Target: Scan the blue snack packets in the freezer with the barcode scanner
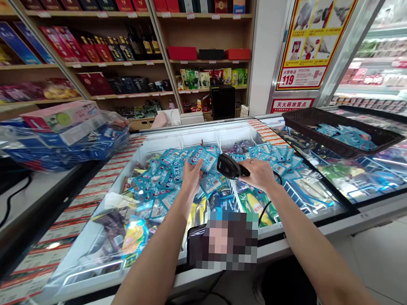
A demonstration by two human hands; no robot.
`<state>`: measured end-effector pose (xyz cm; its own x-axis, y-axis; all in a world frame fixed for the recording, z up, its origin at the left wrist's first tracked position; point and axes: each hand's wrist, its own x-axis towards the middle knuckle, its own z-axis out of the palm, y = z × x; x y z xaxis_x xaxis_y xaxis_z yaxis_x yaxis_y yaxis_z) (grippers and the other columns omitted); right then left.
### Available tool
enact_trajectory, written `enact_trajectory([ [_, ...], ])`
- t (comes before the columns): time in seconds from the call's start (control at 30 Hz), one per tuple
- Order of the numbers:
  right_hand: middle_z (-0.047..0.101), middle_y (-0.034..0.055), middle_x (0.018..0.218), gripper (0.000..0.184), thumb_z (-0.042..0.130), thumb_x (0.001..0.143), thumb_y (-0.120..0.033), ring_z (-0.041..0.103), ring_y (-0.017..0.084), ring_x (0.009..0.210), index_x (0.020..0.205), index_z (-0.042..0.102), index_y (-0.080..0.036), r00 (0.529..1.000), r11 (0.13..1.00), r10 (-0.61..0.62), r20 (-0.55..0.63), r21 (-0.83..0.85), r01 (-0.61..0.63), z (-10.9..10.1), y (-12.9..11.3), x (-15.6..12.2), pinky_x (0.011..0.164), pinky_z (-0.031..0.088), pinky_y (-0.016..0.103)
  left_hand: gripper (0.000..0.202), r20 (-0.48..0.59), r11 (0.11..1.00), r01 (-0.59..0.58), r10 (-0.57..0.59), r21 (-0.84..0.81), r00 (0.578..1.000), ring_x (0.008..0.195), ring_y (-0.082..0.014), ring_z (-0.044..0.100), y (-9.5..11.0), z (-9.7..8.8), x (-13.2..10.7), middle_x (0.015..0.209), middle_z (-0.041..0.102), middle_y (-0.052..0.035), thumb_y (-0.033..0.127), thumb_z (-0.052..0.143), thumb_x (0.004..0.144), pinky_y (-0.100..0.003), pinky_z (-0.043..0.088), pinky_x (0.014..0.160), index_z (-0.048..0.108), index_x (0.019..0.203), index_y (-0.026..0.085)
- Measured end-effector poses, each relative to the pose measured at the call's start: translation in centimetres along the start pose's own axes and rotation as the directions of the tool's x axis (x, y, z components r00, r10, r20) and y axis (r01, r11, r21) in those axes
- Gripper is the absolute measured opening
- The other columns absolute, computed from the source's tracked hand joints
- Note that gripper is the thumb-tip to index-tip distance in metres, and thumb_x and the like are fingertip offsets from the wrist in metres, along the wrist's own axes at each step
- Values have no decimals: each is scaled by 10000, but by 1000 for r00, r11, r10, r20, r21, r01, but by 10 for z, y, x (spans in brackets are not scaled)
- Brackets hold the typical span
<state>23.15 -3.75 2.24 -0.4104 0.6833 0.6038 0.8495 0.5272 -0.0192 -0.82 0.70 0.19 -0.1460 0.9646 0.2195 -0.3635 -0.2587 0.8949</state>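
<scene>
My left hand pinches a small blue packet by its left edge, with a barcode showing on its face. In my right hand is a black barcode scanner, its head turned toward that packet and close to its right side. A dark cable runs down from the scanner. Under both hands, many similar blue packets lie heaped on the glass top of a chest freezer. More of them spread to the right of the scanner.
A dark basket with blue packets stands at the right. Plastic-wrapped boxes sit at the left. A phone, partly pixelated, rests at the freezer's front edge. Shelves of boxes and bottles line the back.
</scene>
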Motion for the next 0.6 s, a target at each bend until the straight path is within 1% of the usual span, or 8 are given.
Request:
enact_trajectory([
  [0.17,676,28,941,260,575,794,-378,604,179,859,1007,621,-235,1000,1000,-16,8,14,16,0,0,-1,702,385,262,447,2,998,-15,15,65,1000,571,-70,549,-2,-2,0,795,591,23,354,713,689,-179,413,489,464,1037,226],
  [0.27,676,28,935,239,584,784,-342,604,177,856,994,623,-233,1000,1000,-19,19,9,19,0,0,0,697,384,259,441,-26,994,-1,3,105,1000,483,-43,468,-2,-2,0,679,513,63,363,723,681,-163,354,441,450,999,224],
  [0.33,676,26,931,232,587,777,-324,604,177,853,988,623,-233,1000,1000,-19,22,5,19,0,-1,0,692,382,258,438,-31,991,4,1,131,1000,454,-38,431,-1,-2,0,622,455,83,374,724,678,-165,348,435,446,982,226],
  [0.4,675,26,929,230,589,773,-317,605,176,851,984,623,-232,999,1000,-19,25,4,19,0,-2,1,688,380,256,429,-17,989,-5,8,149,1000,466,-45,445,-1,-1,0,627,456,78,390,718,682,-170,367,446,449,974,228],
  [0.5,674,28,936,241,590,772,-316,605,174,854,995,623,-231,999,1000,-13,34,4,13,0,-2,1,690,379,254,427,3,987,-25,25,157,1000,548,-72,523,-2,-1,-1,719,535,43,405,705,689,-187,418,490,458,987,227],
  [0.6,673,28,958,253,590,772,-325,604,177,872,1006,620,-233,999,1000,2,48,-1,-2,0,-3,1,699,380,255,438,10,987,-41,40,156,999,622,-100,570,-3,0,-1,788,579,19,409,696,695,-207,453,539,464,1019,228],
])
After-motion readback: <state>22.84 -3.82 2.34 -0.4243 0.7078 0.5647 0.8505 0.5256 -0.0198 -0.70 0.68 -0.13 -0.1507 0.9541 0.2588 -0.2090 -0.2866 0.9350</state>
